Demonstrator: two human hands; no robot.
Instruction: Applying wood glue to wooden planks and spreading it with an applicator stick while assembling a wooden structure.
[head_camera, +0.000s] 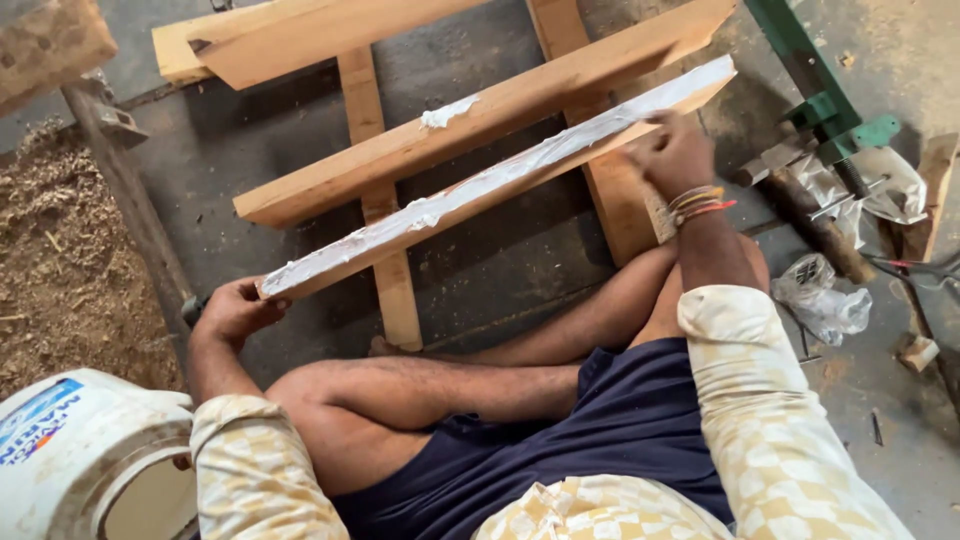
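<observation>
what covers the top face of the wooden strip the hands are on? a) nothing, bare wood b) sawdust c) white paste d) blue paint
c: a white paste coats the wooden strip nearly end to end, with the left hand at its near end and the right hand on its far part.

Glued plank (500, 175): laid across the frame (385, 230), before a second plank (480, 125).
Bucket (90, 455): set left of the legs.
Bag (820, 300): right, on the floor (500, 270).

Single head-worn camera, looking steeply down.
It is viewing from above the seated person's lap, facing forward over the floor (520, 270), sitting close, at arm's reach; no second view is sharing the scene.
</observation>
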